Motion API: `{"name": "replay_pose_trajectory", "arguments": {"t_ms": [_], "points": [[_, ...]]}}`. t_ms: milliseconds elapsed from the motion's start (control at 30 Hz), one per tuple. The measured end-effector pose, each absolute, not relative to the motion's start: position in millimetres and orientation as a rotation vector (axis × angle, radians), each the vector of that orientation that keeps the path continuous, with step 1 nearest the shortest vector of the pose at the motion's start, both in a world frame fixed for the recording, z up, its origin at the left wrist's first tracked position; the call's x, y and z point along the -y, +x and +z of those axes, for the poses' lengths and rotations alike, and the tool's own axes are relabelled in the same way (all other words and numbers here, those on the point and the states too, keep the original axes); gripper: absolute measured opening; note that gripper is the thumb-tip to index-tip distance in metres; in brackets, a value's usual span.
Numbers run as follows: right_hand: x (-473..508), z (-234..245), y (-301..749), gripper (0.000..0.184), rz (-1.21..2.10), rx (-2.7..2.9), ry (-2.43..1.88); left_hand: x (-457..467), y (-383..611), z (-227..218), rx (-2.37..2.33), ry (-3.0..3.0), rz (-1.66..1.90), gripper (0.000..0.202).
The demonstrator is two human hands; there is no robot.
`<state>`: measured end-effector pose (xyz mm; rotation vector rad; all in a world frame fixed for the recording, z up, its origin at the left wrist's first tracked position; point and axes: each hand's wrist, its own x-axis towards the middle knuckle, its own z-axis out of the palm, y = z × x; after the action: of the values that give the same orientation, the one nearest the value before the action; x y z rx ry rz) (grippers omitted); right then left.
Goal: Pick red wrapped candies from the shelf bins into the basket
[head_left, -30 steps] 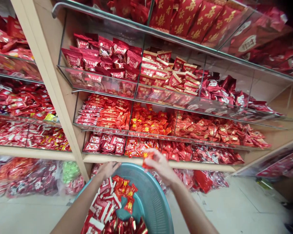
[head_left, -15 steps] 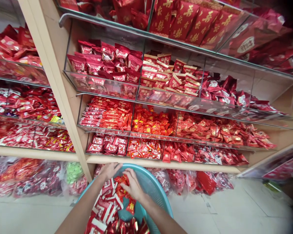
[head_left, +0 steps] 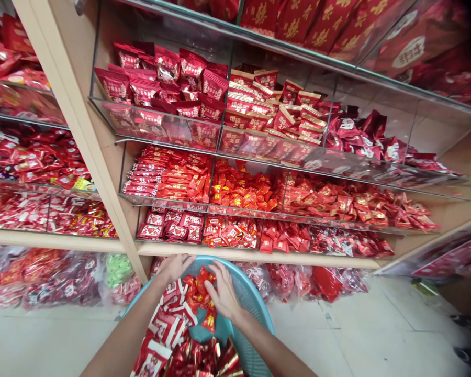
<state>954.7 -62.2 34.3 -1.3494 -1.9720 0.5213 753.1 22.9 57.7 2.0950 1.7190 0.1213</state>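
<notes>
A blue-green plastic basket (head_left: 255, 298) stands in front of me with several kinds of wrapped candy inside. My left hand (head_left: 175, 267) is at its far left rim, fingers stretched out, holding nothing that I can see. Over the orange-red candies (head_left: 199, 289) my right hand (head_left: 224, 294) is open, its fingers and thumb apart. Red-and-white packets (head_left: 168, 322) fill the basket's left side, below my left forearm. Shiny dark red candies with gold edges (head_left: 204, 358) lie nearest me. A bare patch of the basket's floor shows between the piles.
A wooden shelf unit (head_left: 78, 136) with clear-fronted compartments of red candy rises just behind the basket. Its bottom ledge (head_left: 298, 258) runs close to the rim. Clear bags of candy (head_left: 63, 277) lie beneath it, on the pale tiled floor (head_left: 361, 335).
My right hand has lifted slightly off the orange-red candies and its fingers have spread. More of those candies show now. The view has shifted a little, and my left hand stays at the rim.
</notes>
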Motion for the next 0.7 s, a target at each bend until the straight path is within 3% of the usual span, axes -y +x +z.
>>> {"name": "replay_pose_trajectory", "arguments": {"t_ms": [167,267,700], "points": [[84.7,26.5,969.9,0.022,0.636,1.983,-1.816,-24.6,755.3,56.7,-1.684,2.108,0.137,0.059],[92.9,17.0,962.2,0.028,0.677,2.073,-2.063,-25.0,757.7,56.0,-1.668,2.110,0.145,0.059],[89.7,3.7,942.5,0.031,0.845,2.068,-2.340,-21.0,750.2,55.7,-1.664,2.086,0.188,0.057]]}}
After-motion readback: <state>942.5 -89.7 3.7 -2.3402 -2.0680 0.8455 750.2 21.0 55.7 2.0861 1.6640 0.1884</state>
